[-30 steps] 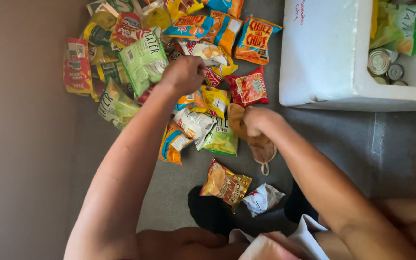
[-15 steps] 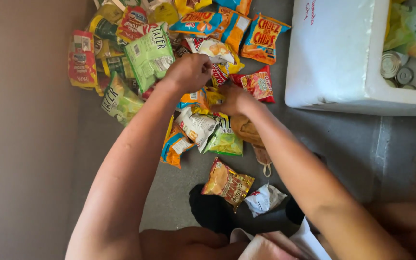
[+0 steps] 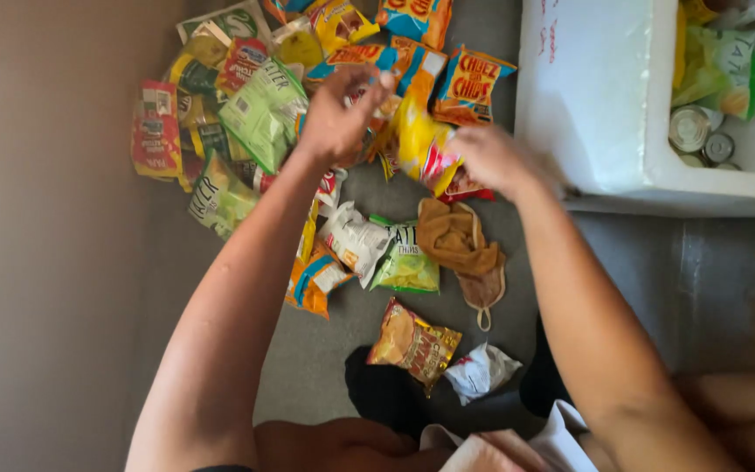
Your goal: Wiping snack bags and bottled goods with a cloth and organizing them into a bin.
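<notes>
Both my hands are raised over a heap of snack bags (image 3: 246,131) spread on a grey floor. A yellow chip bag (image 3: 419,140) hangs between them, lifted off the floor. My right hand (image 3: 493,159) grips its lower right side. My left hand (image 3: 342,112) is closed near the bag's top left, pinching something small; whether it also holds the bag is unclear. Below my hands lie a green bag (image 3: 405,262), a white bag (image 3: 356,240) and a brown cloth mask (image 3: 463,249).
A white foam cooler (image 3: 596,105) stands at the upper right with cans (image 3: 696,135) and green bags inside. An orange bag (image 3: 414,343) and a crumpled white wrapper (image 3: 480,371) lie near my knees. A brown wall runs along the left.
My right hand has left the brown cloth and risen toward the cooler, now gripping the lifted yellow bag. My left hand also rose slightly above the pile.
</notes>
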